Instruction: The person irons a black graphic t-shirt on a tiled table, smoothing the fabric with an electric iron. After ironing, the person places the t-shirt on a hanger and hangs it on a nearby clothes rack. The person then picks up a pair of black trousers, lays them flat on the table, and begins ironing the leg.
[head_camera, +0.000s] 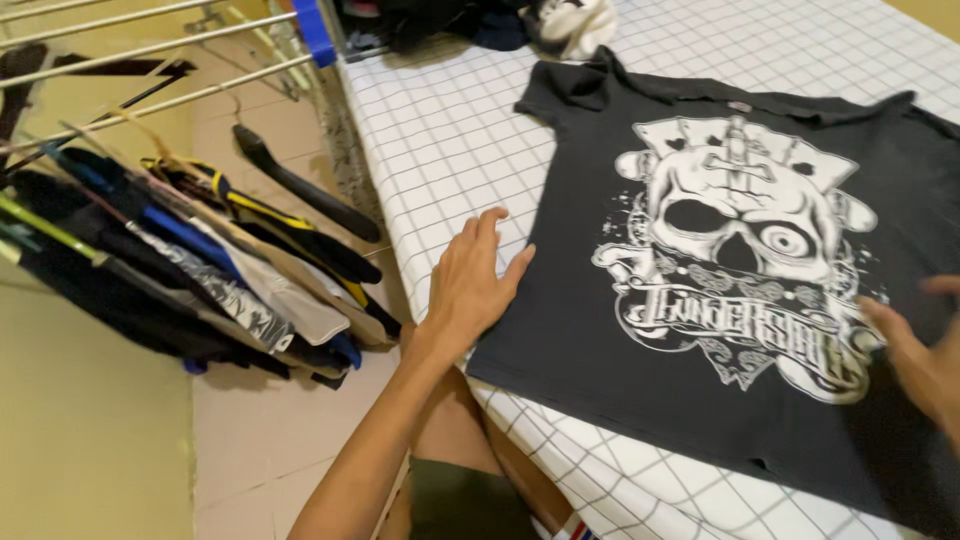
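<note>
A black T-shirt (600, 330) with a large white skull print lies spread flat on a bed covered by a white sheet with a dark grid (440, 130). My left hand (475, 285) rests palm down, fingers apart, on the shirt's left edge where it meets the sheet. Over at the frame's right edge, my right hand (925, 355) lies on the shirt's lower right part, fingers extended and slightly blurred. Neither hand grips anything.
A pile of dark and white clothes (500, 22) sits at the far end of the bed. Left of the bed, a metal drying rack (150, 50) stands over a stack of folded garments and hangers (190, 270) on the tiled floor.
</note>
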